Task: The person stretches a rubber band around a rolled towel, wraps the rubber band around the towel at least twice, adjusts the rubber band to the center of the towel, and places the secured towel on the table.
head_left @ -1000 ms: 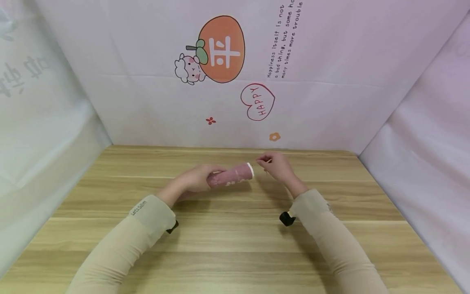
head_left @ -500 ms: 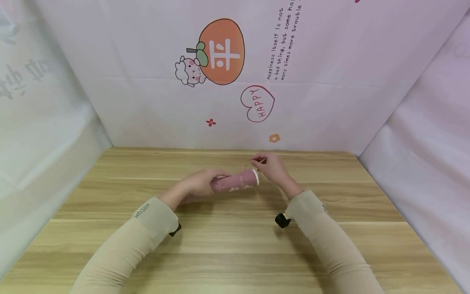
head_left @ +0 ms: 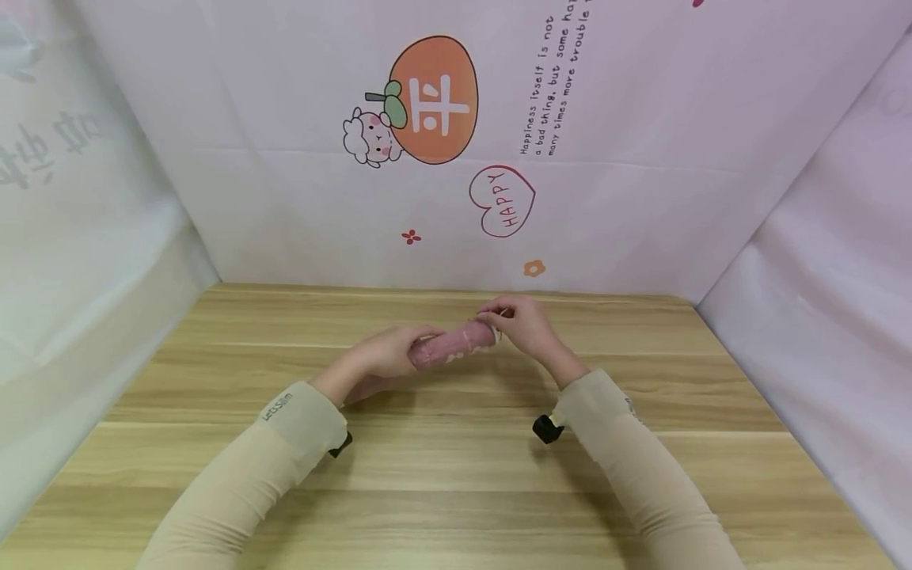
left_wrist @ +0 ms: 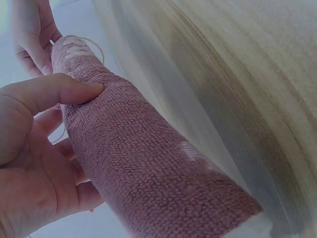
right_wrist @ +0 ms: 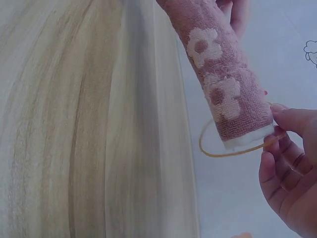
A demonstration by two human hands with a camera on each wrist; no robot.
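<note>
A rolled pink towel with pale flower patterns and a white edge at its far end is held at a slant over the table. My left hand grips it around its middle, thumb on top in the left wrist view, where the towel runs down toward the camera. At the far end my right hand pinches a thin yellow rubber band. In the right wrist view the band hangs as a loop around the white-edged end of the towel, with the right fingertips right at that edge.
The wood-grain table stretches under both arms. Behind it rises a white printed cloth, with more white cloth on either side. A small black camera sits at the right wrist.
My right hand has moved left onto the towel's end, bringing the rubber band with it. The towel, still in my left hand, has shifted slightly right, its far end tilting up.
</note>
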